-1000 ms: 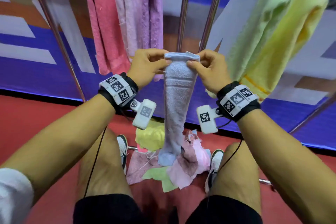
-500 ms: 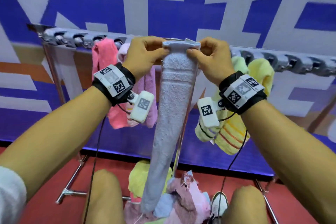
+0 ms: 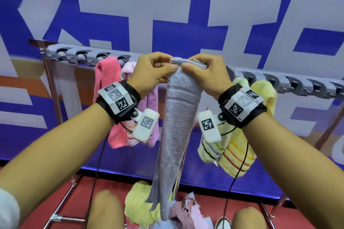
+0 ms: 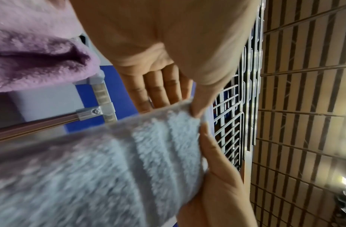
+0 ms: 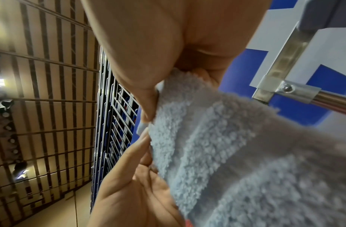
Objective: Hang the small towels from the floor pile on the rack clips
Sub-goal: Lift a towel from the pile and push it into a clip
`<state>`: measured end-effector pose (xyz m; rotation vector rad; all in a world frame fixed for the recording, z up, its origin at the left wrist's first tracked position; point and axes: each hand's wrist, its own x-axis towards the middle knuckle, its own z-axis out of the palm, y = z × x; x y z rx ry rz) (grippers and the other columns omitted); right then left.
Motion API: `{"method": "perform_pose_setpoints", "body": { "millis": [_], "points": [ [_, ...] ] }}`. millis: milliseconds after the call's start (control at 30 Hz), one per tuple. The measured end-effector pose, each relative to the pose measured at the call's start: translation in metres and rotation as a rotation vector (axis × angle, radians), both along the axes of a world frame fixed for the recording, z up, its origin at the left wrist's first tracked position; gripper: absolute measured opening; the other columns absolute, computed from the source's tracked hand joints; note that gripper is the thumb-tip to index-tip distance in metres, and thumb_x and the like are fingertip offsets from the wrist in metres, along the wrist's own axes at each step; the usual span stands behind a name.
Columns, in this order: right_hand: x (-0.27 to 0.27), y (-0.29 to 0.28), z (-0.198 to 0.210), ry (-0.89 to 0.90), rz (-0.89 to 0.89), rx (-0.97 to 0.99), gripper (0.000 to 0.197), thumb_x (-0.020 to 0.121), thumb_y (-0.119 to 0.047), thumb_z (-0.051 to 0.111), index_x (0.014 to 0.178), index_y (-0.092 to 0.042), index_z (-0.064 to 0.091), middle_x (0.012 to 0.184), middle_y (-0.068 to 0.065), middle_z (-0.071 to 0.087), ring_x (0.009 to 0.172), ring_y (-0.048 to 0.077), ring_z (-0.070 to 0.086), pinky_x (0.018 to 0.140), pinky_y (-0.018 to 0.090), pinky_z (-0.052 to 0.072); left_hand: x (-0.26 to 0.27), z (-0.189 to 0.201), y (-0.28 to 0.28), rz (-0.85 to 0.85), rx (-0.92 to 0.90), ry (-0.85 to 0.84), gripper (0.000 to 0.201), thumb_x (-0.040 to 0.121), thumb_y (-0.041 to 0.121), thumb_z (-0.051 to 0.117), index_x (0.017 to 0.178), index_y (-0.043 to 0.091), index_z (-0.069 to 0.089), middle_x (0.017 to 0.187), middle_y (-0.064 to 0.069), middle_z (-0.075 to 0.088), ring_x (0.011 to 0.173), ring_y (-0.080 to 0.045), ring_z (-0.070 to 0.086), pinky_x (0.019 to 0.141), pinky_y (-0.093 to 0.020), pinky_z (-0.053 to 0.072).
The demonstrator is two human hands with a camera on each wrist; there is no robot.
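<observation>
While our left hand (image 3: 154, 69) and right hand (image 3: 206, 74) pinch the top hem of the blue towel (image 3: 176, 122) at the rack (image 3: 279, 82), we count five towels clipped: three pink (image 3: 104, 87) to the left, two yellow (image 3: 264, 98) to the right. More wait in the pile (image 3: 141, 204) below.

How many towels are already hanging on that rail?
4, maybe more hidden behind the hands. Left: a pink towel and a lilac towel. Right: a pale green towel and a yellow towel. The blue-grey towel is held up, not clipped.
</observation>
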<state>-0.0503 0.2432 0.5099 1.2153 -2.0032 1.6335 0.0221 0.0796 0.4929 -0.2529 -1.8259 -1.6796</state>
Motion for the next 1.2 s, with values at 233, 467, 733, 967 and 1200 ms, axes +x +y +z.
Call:
{"method": "perform_pose_setpoints", "body": {
  "millis": [233,467,733,967,1200],
  "points": [
    [-0.004,-0.003,0.018,0.121,-0.117,-0.043,0.01,0.082,-0.023,0.076,0.081,-0.014,0.071,0.076,-0.002,0.069,0.069,0.009,0.063,0.065,0.032,0.056,-0.008,-0.055,0.015,-0.251,-0.026,-0.263,0.029,0.079,0.006,0.075,0.107,0.009,0.069,0.106,-0.008,0.074,0.099,-0.023,0.07,0.088,-0.035,0.055],
    [-0.03,0.04,0.039,0.112,-0.41,-0.23,0.012,0.076,-0.031,0.074,0.079,-0.02,0.072,0.073,-0.012,0.067,0.068,0.0,0.062,0.063,0.018,0.051,0.009,-0.118,0.002,-0.337,-0.161,-0.623,0.027,0.08,0.015,0.078,0.087,-0.007,0.064,0.068,-0.005,0.068,0.056,-0.013,0.059,0.055,-0.023,0.047],
    [-0.04,0.062,0.005,0.233,-0.534,0.191,0.027,0.087,-0.028,0.066,0.111,-0.017,0.064,0.087,-0.002,0.065,0.076,0.012,0.058,0.071,0.018,0.048,0.021,-0.049,-0.044,-0.342,0.05,-0.448,0.026,0.072,0.031,0.083,0.082,0.008,0.075,0.081,-0.006,0.074,0.069,-0.014,0.069,0.064,-0.024,0.056],
    [-0.001,0.002,-0.028,0.009,-0.032,0.327,0.025,0.088,-0.011,0.055,0.111,-0.012,0.067,0.104,-0.004,0.068,0.096,0.011,0.063,0.086,0.032,0.05,0.019,-0.007,-0.003,-0.33,-0.14,-0.575,0.036,0.091,0.032,0.06,0.095,-0.004,0.064,0.089,-0.015,0.069,0.084,-0.024,0.065,0.077,-0.031,0.055],
    [0.034,-0.027,-0.047,-0.509,0.417,0.12,0.057,0.072,-0.019,0.045,0.122,0.006,0.059,0.106,0.016,0.064,0.095,0.028,0.059,0.083,0.037,0.048,0.03,-0.003,-0.014,-0.3,-0.144,-0.598,0.028,0.095,0.027,0.058,0.08,0.009,0.074,0.086,-0.012,0.067,0.088,-0.024,0.062,0.083,-0.034,0.05]
  ]
}}
